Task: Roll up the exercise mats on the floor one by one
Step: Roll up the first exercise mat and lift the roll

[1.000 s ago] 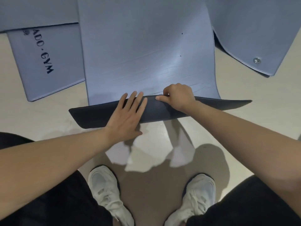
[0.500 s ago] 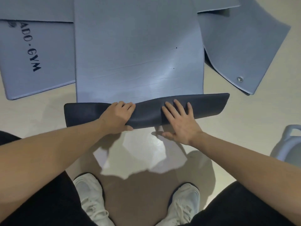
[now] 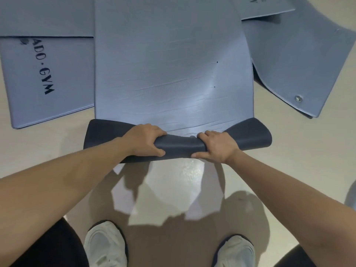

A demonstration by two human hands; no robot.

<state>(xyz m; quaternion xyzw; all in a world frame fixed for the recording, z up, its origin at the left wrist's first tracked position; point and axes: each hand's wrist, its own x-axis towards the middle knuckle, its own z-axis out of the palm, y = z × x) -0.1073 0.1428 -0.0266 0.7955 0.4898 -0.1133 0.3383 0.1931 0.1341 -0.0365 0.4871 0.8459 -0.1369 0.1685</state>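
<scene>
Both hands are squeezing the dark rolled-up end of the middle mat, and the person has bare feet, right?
Not quite. The left hand and right hand do grip the dark rolled-up end of the middle mat, but the feet are not bare: the head view shows white shoes.

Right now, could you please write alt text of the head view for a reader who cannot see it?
A person's left hand and right hand grip the dark turned-over end of a grey exercise mat, starting to roll it. A lettered mat lies left of it, an eyeleted mat right.
</scene>
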